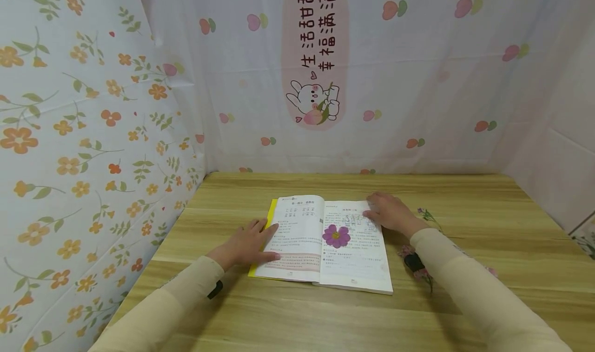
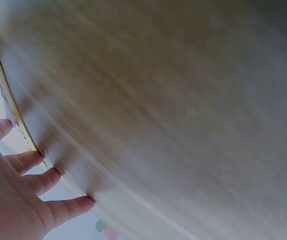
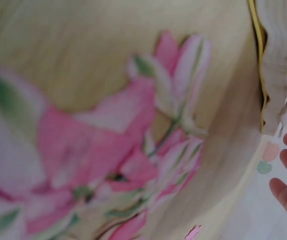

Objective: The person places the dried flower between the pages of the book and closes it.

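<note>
An open book (image 1: 355, 269) with a yellow cover edge lies on the wooden table. A flat purple flower (image 1: 336, 235) with a yellow centre rests on its right page, near the spine. My left hand (image 1: 248, 243) lies at the book's left edge, thumb and a finger over the page; in the left wrist view the spread fingers (image 2: 68, 210) reach past the cover edge. At the upper right corner my right hand (image 1: 392, 213) touches the page with relaxed fingers. The right wrist view shows its fingertips (image 3: 282, 189) beside the page block.
Pink flowers (image 3: 98, 130) with green parts lie right of the book, under the right forearm, partly hidden. A small purple sprig (image 1: 429, 216) lies behind that wrist. The wooden table (image 1: 279, 321) meets a printed cloth (image 1: 232, 135) at the back and a floral cloth (image 1: 93, 161) on the left.
</note>
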The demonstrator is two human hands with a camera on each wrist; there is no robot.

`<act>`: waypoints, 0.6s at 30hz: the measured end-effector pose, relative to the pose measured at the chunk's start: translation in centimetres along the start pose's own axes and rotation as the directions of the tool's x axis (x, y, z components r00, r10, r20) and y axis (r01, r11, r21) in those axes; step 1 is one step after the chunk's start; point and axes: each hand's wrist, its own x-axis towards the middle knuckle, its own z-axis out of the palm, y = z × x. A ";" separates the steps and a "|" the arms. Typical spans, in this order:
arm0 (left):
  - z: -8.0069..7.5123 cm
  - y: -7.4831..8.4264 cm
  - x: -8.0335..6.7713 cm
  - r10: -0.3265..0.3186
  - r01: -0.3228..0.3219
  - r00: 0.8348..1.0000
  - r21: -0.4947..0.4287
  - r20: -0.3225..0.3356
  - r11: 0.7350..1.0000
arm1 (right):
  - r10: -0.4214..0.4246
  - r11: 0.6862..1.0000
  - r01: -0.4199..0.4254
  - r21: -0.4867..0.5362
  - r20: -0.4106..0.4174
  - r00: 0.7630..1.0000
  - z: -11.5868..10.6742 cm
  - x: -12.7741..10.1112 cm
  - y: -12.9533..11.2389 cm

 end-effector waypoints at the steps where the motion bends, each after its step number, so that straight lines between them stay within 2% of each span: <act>1: 0.0 0.0 0.0 -0.002 0.002 1.000 0.000 -0.001 1.000 | 0.012 0.999 -0.012 0.033 -0.007 1.000 -0.1 0.0 0.0; 4: -0.1 0.1 0.0 -0.006 0.006 1.000 -0.005 0.001 1.000 | 0.060 0.986 -0.057 0.154 -0.012 0.998 -0.5 0.0 -0.2; 8: -0.2 0.1 -0.1 -0.010 0.010 1.000 -0.023 0.003 1.000 | 0.115 0.943 -0.109 0.315 -0.001 0.993 -1.2 -0.2 -0.7; 13: -0.3 0.1 -0.2 -0.019 0.020 1.000 -0.047 0.013 0.999 | 0.116 0.889 -0.094 0.448 -0.023 0.993 -2.1 -0.8 -0.8; 16: -0.4 0.1 -0.2 -0.020 0.021 1.000 -0.057 0.017 0.998 | 0.124 0.848 -0.113 0.518 0.014 0.992 -2.6 -1.4 -0.6; 18: -0.5 0.1 -0.2 -0.019 0.021 1.000 -0.062 0.020 0.998 | 0.139 0.801 -0.152 0.579 0.067 0.988 -2.7 -1.8 -0.5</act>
